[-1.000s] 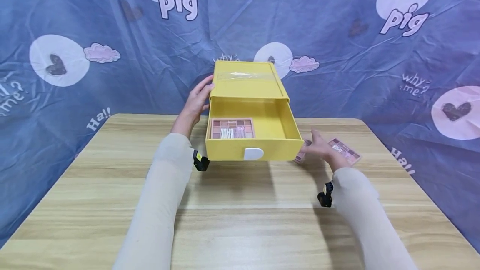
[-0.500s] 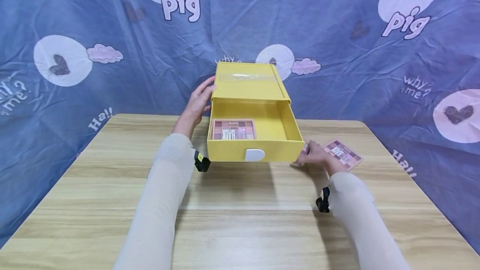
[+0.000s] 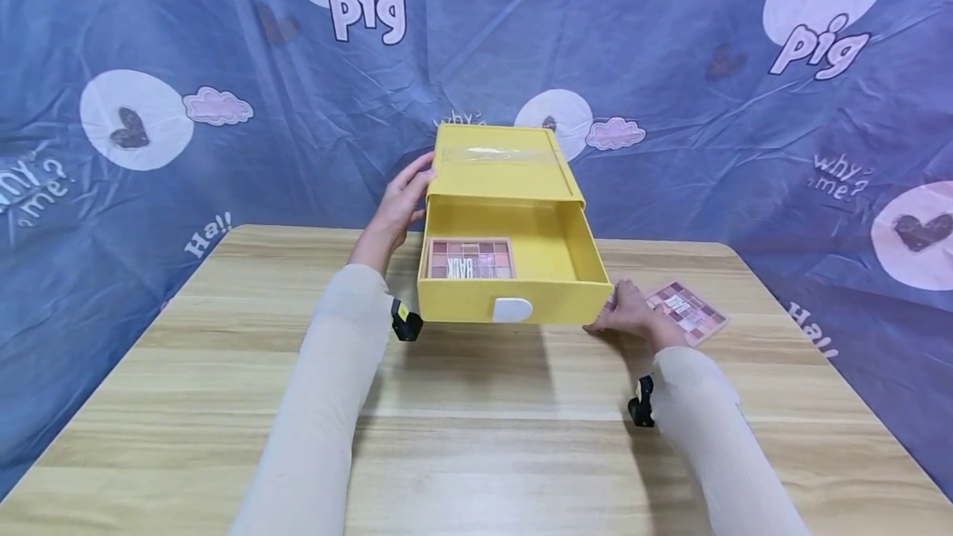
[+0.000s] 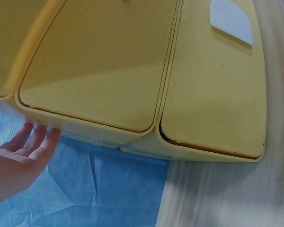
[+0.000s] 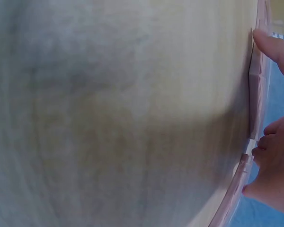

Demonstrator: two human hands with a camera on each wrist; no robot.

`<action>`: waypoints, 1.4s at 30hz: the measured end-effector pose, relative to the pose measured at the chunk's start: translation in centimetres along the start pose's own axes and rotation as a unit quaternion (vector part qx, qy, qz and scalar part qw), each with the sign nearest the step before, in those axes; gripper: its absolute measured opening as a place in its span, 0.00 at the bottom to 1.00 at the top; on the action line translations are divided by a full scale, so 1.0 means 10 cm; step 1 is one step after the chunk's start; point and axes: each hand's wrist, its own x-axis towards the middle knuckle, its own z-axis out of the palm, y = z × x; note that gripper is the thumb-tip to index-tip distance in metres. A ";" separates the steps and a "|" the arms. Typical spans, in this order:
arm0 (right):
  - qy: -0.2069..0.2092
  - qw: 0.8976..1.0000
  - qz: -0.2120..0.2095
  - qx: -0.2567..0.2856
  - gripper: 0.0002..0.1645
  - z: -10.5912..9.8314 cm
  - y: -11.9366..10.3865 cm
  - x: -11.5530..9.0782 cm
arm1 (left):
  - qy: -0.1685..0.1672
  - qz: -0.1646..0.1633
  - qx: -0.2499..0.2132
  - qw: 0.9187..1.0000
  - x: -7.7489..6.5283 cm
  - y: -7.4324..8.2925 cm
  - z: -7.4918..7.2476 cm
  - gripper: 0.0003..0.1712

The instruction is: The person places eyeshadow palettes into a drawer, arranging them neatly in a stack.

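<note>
R hand, fingers spread wide, pinches pink palette by its edges; prob. best lift slow + flat. L hand, fingers nearly straight, touches yellow box.

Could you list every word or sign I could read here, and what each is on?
"pig", twice: blue backdrop.
"Ha!!", twice: backdrop, left and right.
"why me?": backdrop, right; again far left, partly cut off.
"why": backdrop, above the yellow box, anything below hidden.
"BACK": drawer palette.
"BACK", probably: tabletop palette.
Too small or blurred: both palettes' other lettering. The third palette, at the right hand, shows nothing readable.
</note>
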 end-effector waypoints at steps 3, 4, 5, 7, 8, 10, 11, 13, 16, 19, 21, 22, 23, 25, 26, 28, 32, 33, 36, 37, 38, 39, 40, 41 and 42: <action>-0.002 1.000 0.002 0.025 0.47 0.00 0.00 -0.01 | 0.002 0.003 0.000 1.000 0.01 0.00 0.00 0.26; -0.003 0.999 0.006 0.036 0.46 0.00 0.00 -0.01 | 0.002 0.004 0.000 1.000 0.01 0.00 0.00 0.26; -0.004 0.999 0.011 0.044 0.45 0.00 -0.01 -0.01 | 0.003 0.004 0.000 1.000 0.01 0.00 0.00 0.26; -0.013 0.997 0.035 0.060 0.44 -0.02 -0.11 -0.03 | 0.002 0.004 0.001 1.000 0.01 0.00 0.00 0.26; -0.016 0.997 0.042 0.063 0.43 -0.03 -0.12 -0.04 | 0.002 0.003 0.002 1.000 0.00 0.00 0.00 0.26; -0.022 0.996 0.056 0.065 0.43 -0.03 -0.15 -0.05 | 0.001 0.002 0.001 1.000 0.00 0.00 0.00 0.26; -0.025 0.996 0.057 0.063 0.43 -0.03 -0.16 -0.06 | 0.000 0.002 0.002 1.000 0.00 0.00 0.00 0.26; -0.029 0.995 0.066 0.067 0.44 -0.04 -0.16 -0.07 | 0.000 0.002 0.001 1.000 -0.01 -0.01 0.00 0.26; -0.027 0.995 0.067 0.074 0.50 -0.06 -0.15 -0.09 | 0.000 0.002 0.000 1.000 -0.01 -0.01 0.01 0.26; -0.020 0.994 0.068 0.083 0.57 -0.08 -0.14 -0.10 | 0.000 0.002 0.000 1.000 -0.01 -0.01 0.01 0.26; -0.014 0.994 0.068 0.085 0.60 -0.10 -0.15 -0.12 | 0.000 0.002 0.001 1.000 -0.01 0.00 0.01 0.26; -0.009 0.994 0.066 0.082 0.60 -0.11 -0.15 -0.12 | 0.000 0.001 0.001 1.000 -0.01 0.00 0.01 0.26; -0.006 0.994 0.065 0.082 0.60 -0.11 -0.15 -0.12 | 0.000 0.001 0.002 1.000 -0.02 0.00 0.01 0.26; 0.002 0.995 0.059 0.080 0.61 -0.13 -0.16 -0.13 | 0.000 0.001 0.002 1.000 -0.02 0.00 0.01 0.26; 0.002 0.995 0.055 0.084 0.60 -0.13 -0.16 -0.14 | 0.000 0.002 0.003 1.000 -0.02 0.00 0.01 0.26; 0.010 0.996 0.042 0.082 0.57 -0.15 -0.16 -0.15 | 0.000 0.003 0.002 1.000 -0.02 0.00 0.00 0.26; 0.029 0.997 0.014 0.070 0.50 -0.20 -0.18 -0.17 | -0.001 0.006 0.001 1.000 -0.02 -0.01 0.00 0.26; 0.035 0.998 0.010 0.061 0.50 -0.22 -0.18 -0.17 | -0.001 0.006 -0.002 1.000 -0.02 -0.01 0.00 0.26; 0.039 0.999 0.011 0.030 0.57 -0.29 -0.22 -0.19 | -0.003 0.006 -0.001 1.000 -0.02 -0.01 0.00 0.26; 0.037 0.999 0.016 0.029 0.59 -0.31 -0.23 -0.20 | -0.004 0.005 -0.001 1.000 -0.02 -0.01 -0.01 0.26; 0.034 0.999 0.021 0.031 0.61 -0.34 -0.24 -0.21 | -0.005 0.006 -0.001 1.000 -0.02 -0.01 -0.01 0.26; 0.033 0.998 0.025 0.037 0.61 -0.36 -0.26 -0.21 | -0.006 0.006 -0.001 1.000 -0.02 -0.01 -0.01 0.26; 0.029 0.998 0.030 0.053 0.61 -0.38 -0.27 -0.22 | -0.007 0.006 0.000 1.000 -0.02 -0.01 -0.01 0.26; 0.026 0.996 0.034 0.072 0.61 -0.40 -0.29 -0.23 | -0.008 0.006 0.000 1.000 -0.02 0.00 -0.01 0.26; 0.024 0.995 0.036 0.094 0.60 -0.41 -0.31 -0.23 | -0.009 0.006 -0.001 1.000 -0.01 0.00 -0.01 0.26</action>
